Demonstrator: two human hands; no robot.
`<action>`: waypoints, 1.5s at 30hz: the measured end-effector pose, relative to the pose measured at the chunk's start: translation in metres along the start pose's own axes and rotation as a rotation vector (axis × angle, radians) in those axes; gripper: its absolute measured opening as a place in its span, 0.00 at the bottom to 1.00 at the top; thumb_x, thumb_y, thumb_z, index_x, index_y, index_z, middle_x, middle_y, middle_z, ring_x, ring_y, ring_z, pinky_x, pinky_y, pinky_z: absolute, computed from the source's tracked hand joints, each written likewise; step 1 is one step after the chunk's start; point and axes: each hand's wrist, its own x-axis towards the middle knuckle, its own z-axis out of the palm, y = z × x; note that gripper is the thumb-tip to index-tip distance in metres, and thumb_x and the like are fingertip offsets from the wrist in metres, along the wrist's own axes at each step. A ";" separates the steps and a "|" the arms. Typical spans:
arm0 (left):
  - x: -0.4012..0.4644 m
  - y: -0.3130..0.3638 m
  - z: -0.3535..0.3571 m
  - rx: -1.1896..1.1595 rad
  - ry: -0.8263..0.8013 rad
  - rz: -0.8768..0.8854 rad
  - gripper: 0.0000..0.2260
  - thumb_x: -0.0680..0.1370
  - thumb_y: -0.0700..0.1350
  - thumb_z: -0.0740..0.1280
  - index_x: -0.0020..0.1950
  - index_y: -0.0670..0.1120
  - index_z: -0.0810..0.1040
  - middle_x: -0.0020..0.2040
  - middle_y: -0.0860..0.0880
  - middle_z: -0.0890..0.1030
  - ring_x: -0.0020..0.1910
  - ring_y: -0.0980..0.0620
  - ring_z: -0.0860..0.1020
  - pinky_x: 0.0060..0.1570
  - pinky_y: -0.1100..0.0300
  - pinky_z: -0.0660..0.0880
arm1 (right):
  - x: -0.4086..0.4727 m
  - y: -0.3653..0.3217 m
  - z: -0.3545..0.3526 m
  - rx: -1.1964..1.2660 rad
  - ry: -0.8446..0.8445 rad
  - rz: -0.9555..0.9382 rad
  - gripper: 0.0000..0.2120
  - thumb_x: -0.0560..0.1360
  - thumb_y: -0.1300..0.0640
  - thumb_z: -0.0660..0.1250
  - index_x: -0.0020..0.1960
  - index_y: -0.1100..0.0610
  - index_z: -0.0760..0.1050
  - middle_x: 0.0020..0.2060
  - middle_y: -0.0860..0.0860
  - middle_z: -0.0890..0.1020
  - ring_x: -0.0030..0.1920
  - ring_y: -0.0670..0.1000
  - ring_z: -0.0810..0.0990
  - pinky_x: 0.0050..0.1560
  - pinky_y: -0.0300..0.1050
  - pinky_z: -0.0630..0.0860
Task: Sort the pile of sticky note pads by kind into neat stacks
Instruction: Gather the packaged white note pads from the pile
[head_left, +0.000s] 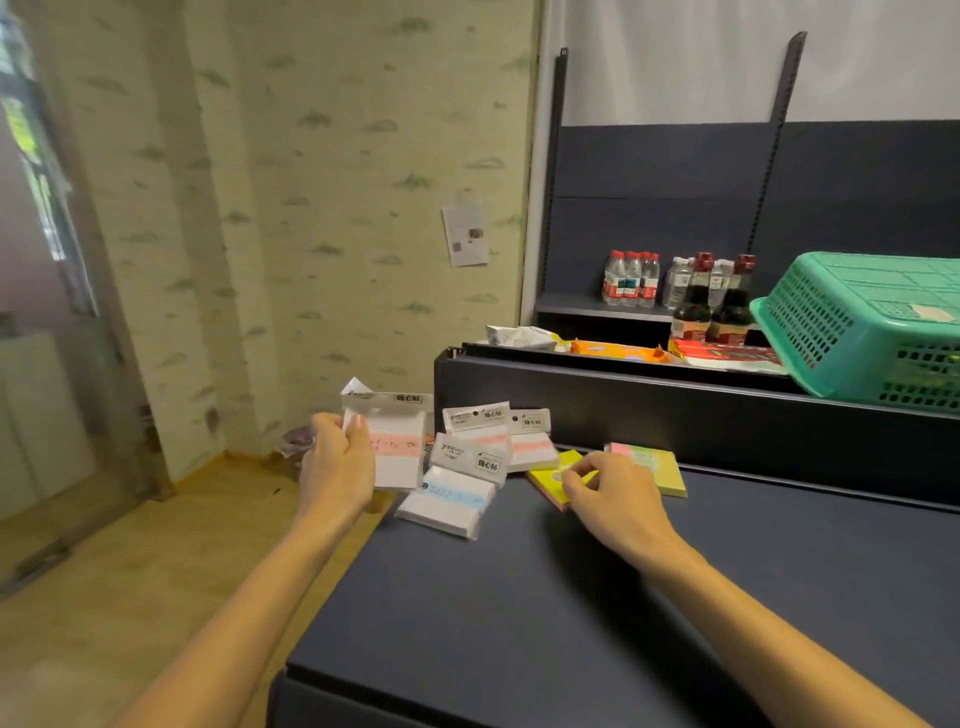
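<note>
Head view, only view. Dark desk (571, 597) carries the loose pile of sticky note pads at its far left corner, against the raised back ledge.

Left hand (337, 467) is lifted off the desk edge, fingers (357, 422) curled around the left side of a pink-banded packet (397, 447), thumb side toward the camera. The packet stands nearly upright, long axis vertical, header label on top. It looks like more than one packet may be held together; cannot tell how many.

Right hand (615, 499) rests low on the desk, fingers (577, 474) bent and pinching the near edge of the yellow pad (551, 474). That pad lies flat, tilted diagonally, a pink layer showing under its near edge. Whether it has left the desk yet I cannot tell.

Key relation: the yellow pad sits directly under and just ahead of the right fingers, and the multicolour pad (657, 470) of seemingly the same loose kind lies just beyond and to the right, near but apart. So the right hand is clearly the nearer one for those two, likely stacking one on the other.

The wrapped packets lie between the hands: blue-banded packet (452, 501) flat, long axis running left-right, nearest the left hand; two more pink-banded packets (506, 441) behind it, overlapping, leaning toward the ledge. Left hand is nearer all of these.

Sorting looks early; no neat stack yet.

Green basket (857, 332) and bottles (691, 306) sit on the shelf behind, well apart.
</note>
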 end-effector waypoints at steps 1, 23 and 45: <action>0.004 0.000 -0.001 0.002 -0.005 0.001 0.13 0.83 0.52 0.51 0.55 0.43 0.66 0.53 0.43 0.76 0.51 0.44 0.74 0.43 0.54 0.70 | 0.003 -0.004 0.003 -0.007 0.002 0.007 0.06 0.75 0.48 0.63 0.44 0.48 0.77 0.38 0.49 0.82 0.43 0.51 0.80 0.45 0.47 0.77; 0.070 -0.007 0.023 -0.023 -0.247 0.077 0.12 0.83 0.52 0.51 0.52 0.44 0.66 0.43 0.47 0.76 0.37 0.54 0.73 0.32 0.58 0.67 | 0.076 -0.095 0.066 -0.375 -0.079 0.239 0.32 0.65 0.30 0.68 0.57 0.52 0.72 0.55 0.53 0.79 0.55 0.56 0.78 0.55 0.53 0.75; 0.060 0.015 0.035 -0.111 -0.289 0.104 0.12 0.83 0.53 0.49 0.53 0.45 0.64 0.42 0.49 0.77 0.39 0.55 0.76 0.35 0.58 0.74 | 0.059 -0.073 0.013 -0.183 0.158 0.089 0.18 0.69 0.40 0.72 0.46 0.51 0.69 0.45 0.51 0.80 0.46 0.55 0.76 0.44 0.50 0.74</action>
